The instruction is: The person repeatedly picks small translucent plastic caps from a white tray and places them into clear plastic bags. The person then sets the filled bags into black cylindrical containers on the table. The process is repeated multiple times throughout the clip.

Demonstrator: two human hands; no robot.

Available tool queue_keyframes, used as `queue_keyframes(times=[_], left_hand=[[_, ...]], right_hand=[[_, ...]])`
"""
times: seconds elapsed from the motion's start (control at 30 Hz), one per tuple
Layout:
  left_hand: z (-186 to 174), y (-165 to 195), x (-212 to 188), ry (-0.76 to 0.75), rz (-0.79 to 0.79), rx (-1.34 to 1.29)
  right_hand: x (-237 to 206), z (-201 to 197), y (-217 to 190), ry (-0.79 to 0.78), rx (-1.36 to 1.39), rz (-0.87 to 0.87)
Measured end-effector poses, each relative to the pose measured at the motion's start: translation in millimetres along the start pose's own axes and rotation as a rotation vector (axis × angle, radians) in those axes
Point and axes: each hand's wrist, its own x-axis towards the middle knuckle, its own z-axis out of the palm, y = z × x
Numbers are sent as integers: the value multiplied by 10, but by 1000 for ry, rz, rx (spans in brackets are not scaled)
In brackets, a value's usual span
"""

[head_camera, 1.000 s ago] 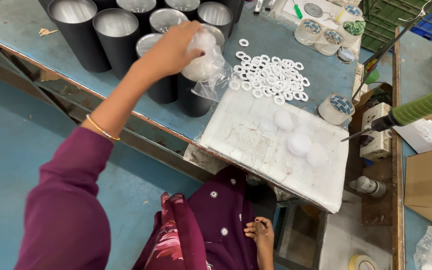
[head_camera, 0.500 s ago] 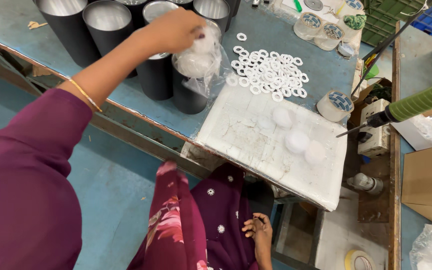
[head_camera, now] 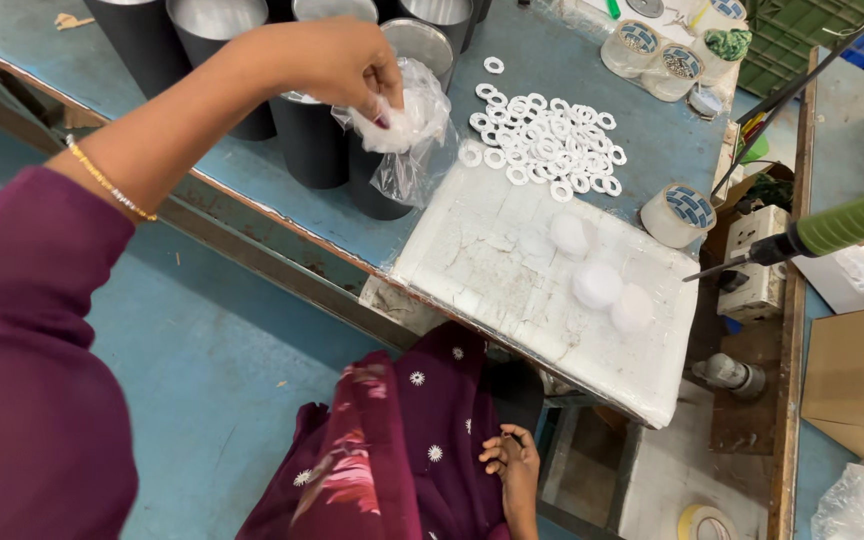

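My left hand (head_camera: 337, 62) reaches out over the blue worktable (head_camera: 252, 190) and pinches the top of a clear plastic bag (head_camera: 414, 150) with white round pieces inside. The bag hangs against tall black cylinders (head_camera: 307, 140) with silvery insides. To the right of the bag lies a heap of small white rings (head_camera: 544, 140). Nearer me is a white foam board (head_camera: 497, 265) with three white discs (head_camera: 597, 284) on it. My right hand (head_camera: 508, 468) rests on my lap in purple cloth, fingers loosely curled and holding nothing.
Tape rolls (head_camera: 679, 213) stand at the table's right edge and far corner. A green-handled pointed tool (head_camera: 847, 224) reaches in from the right above a white socket box (head_camera: 758, 262). A cardboard box (head_camera: 857, 380) and a yellow tape roll (head_camera: 704, 522) lie lower right.
My left hand has drawn the bag a little nearer and its fingers now pinch into the bag's top. The right hand stays on my lap.
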Motion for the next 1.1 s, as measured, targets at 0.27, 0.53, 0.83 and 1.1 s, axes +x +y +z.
queue_keyframes(times=[0.27, 0.53, 0.83, 1.1], left_hand=[[10, 6, 228, -48, -55, 153], [258, 349, 515, -191, -158, 717], [342, 249, 393, -285, -212, 198], [144, 578, -146, 20, 62, 565]], right_hand=[[10, 41, -21, -12, 9, -26], [43, 97, -172, -38, 6, -23], [-67, 60, -165, -67, -2, -70], [-314, 96, -179, -81, 20, -66]])
